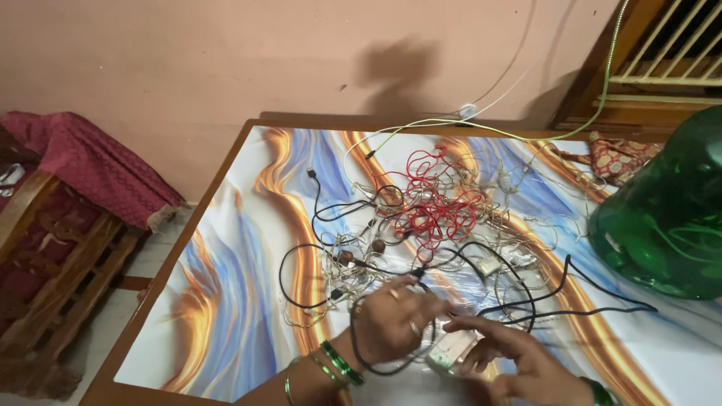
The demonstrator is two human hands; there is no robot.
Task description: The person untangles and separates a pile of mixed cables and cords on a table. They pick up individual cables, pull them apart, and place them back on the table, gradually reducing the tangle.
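Left hand (391,323) fingers pinch a black cable (376,367); right hand (519,361) (fingers closed) grips a small white box (453,350).

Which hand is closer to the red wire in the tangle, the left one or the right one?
Left. The left hand lies just below the red wire, among the black cables. The right hand is lower, nearer the table's near edge, touching a small white box.

table top (226,301): glossy, smooth print | table rim (162,278): wood | green bottle (665,218): shiny plastic | cloth (98,165): woven
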